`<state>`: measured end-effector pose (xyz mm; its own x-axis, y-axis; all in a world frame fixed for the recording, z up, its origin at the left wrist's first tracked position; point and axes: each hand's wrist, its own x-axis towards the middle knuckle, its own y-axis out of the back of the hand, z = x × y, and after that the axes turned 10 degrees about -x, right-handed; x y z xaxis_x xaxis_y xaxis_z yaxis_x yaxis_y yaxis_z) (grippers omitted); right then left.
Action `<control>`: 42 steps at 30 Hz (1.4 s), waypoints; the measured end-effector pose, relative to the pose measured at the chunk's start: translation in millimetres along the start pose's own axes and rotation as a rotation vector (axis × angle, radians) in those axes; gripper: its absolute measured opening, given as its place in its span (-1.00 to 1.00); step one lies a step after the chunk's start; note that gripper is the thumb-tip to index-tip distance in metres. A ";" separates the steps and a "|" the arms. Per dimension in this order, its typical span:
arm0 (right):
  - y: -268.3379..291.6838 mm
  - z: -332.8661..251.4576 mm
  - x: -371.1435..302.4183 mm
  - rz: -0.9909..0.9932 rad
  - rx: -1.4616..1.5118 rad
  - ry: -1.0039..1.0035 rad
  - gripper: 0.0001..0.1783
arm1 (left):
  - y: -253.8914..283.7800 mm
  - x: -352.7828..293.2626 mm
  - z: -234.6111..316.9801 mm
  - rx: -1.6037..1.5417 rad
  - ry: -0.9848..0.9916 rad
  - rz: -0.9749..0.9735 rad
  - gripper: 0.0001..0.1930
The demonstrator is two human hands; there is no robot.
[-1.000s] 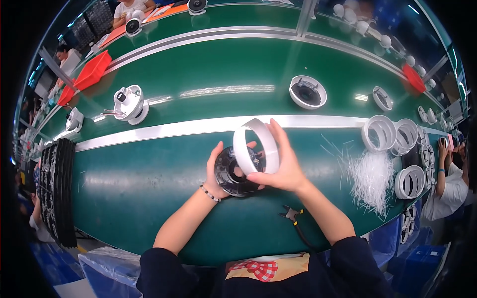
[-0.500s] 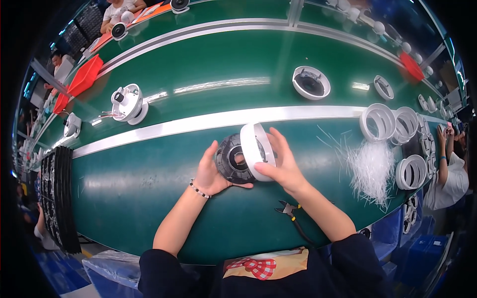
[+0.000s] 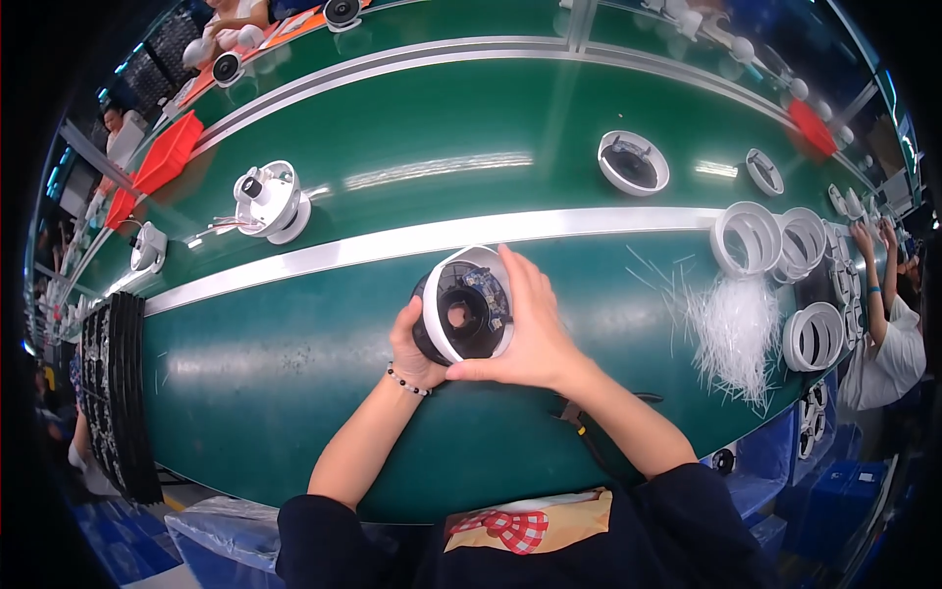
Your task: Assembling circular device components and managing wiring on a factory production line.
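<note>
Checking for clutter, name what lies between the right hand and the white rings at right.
Head view: bare green bench beside the right hand, then a pile of thin white strips before the rings.

Readable text: none can be made out
Circuit board (image 3: 485, 286) in the black base (image 3: 477, 340): any markings are too small to be read
White ring (image 3: 436, 316): no lettering can be discerned on its wall
Blue box (image 3: 834, 503) at the lower right: a small pale patch (image 3: 864, 477) is seen on it, but whether it is a label cannot be told
</note>
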<state>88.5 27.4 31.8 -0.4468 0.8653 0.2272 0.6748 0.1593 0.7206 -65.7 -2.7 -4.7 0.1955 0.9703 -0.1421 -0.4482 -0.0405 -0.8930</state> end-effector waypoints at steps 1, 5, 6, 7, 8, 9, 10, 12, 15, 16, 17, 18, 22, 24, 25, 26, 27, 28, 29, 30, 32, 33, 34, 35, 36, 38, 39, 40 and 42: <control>8.1 -3.3 3.8 -0.074 -0.051 0.009 0.39 | 1.0 0.0 0.5 -0.001 -0.001 0.003 -0.31; 12.2 -4.0 6.6 -0.114 -0.055 0.107 0.43 | 3.8 1.0 -3.0 -0.025 0.024 -0.063 -0.30; 10.6 -2.2 7.4 -0.084 0.031 0.170 0.42 | 3.0 2.0 -2.8 -0.016 0.033 -0.076 -0.29; 10.2 -0.6 6.3 -0.084 0.029 0.172 0.42 | 0.6 2.1 -2.2 -0.017 0.031 -0.079 -0.29; 10.8 1.3 3.4 -0.033 0.067 0.155 0.37 | -3.3 1.5 -1.3 0.006 0.038 -0.069 -0.27; 10.6 3.3 1.7 0.015 0.107 0.138 0.33 | -5.9 0.7 -0.5 0.029 0.044 -0.056 -0.26; 11.5 5.8 1.6 0.012 0.106 0.139 0.33 | -6.6 1.2 -1.2 0.045 0.028 -0.054 -0.23; 14.5 10.2 1.0 0.014 0.288 -0.003 0.24 | -3.4 3.5 -0.9 -0.049 0.055 -0.086 -0.22; 7.3 6.8 -6.5 0.039 0.255 -0.033 0.22 | -5.3 1.6 -1.6 0.012 0.064 -0.102 -0.25; 3.1 3.4 -8.9 0.065 0.187 -0.033 0.22 | -7.3 0.6 -2.7 0.073 0.063 -0.093 -0.26; -0.4 0.8 -10.5 0.069 0.189 -0.067 0.21 | -7.1 -0.3 -4.1 0.131 0.057 -0.083 -0.27; -2.4 0.6 -10.4 0.070 0.189 -0.068 0.21 | -8.0 -0.1 -5.8 0.132 0.058 -0.083 -0.27; -6.9 6.4 -7.6 0.114 0.184 -0.003 0.20 | -3.3 0.3 -13.1 0.121 -0.006 -0.062 -0.27; -5.2 12.5 -2.5 0.093 0.185 0.008 0.19 | 1.7 -1.0 -12.8 0.201 0.029 -0.120 -0.24; -3.8 16.7 0.2 0.039 0.204 -0.020 0.19 | 1.1 -1.4 -15.5 0.210 0.026 -0.087 -0.25; -3.5 19.7 0.8 -0.015 0.223 -0.048 0.19 | -0.8 -1.5 -16.6 0.206 0.028 -0.087 -0.25; -4.5 20.6 0.1 -0.018 0.227 -0.036 0.20 | -3.5 -0.9 -15.9 0.202 0.033 -0.034 -0.27; -5.0 19.1 -2.4 -0.021 0.226 -0.036 0.20 | -6.9 -0.1 -14.7 0.198 0.038 0.019 -0.28; -4.9 15.3 -5.7 0.006 0.174 0.013 0.21 | -11.4 1.7 -12.4 0.153 0.043 0.035 -0.31; -5.5 11.8 -7.9 0.033 0.124 0.063 0.23 | -14.9 4.1 -12.9 0.097 -0.002 0.051 -0.33; -8.9 9.6 -8.8 0.053 0.116 0.091 0.26 | -13.5 4.6 -12.7 0.026 0.000 0.005 -0.35; -9.0 4.8 -7.9 0.052 0.059 0.090 0.26 | -13.0 3.9 -15.0 0.050 -0.026 -0.006 -0.33; -9.9 0.9 -7.1 0.052 0.002 0.088 0.27 | -13.6 3.3 -17.9 0.076 -0.052 -0.017 -0.30; -12.1 -2.0 -6.5 0.031 -0.068 0.060 0.27 | -15.4 1.8 -17.5 0.112 -0.048 -0.019 -0.24; -13.4 -1.9 -5.6 0.031 -0.068 0.060 0.27 | -13.0 1.8 -17.9 0.111 -0.048 -0.019 -0.24; -15.4 -1.1 -2.9 -0.018 -0.090 0.010 0.28 | -6.2 1.6 -17.3 0.086 -0.028 -0.139 -0.19; -14.7 -2.0 -1.8 -0.017 -0.092 0.007 0.28 | -7.1 1.8 -16.6 0.084 -0.026 -0.141 -0.19; -13.5 -3.4 -0.6 -0.028 -0.093 -0.012 0.28 | -8.8 2.3 -15.3 0.102 -0.007 -0.105 -0.17; -13.6 -3.5 -0.7 -0.039 -0.093 -0.030 0.28 | -7.8 2.3 -12.0 0.119 0.010 -0.067 -0.15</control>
<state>77.6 23.0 24.2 -0.4531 0.8733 0.1790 0.5994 0.1498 0.7863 -51.3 -3.0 -3.1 0.2372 0.9674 -0.0888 -0.5342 0.0536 -0.8436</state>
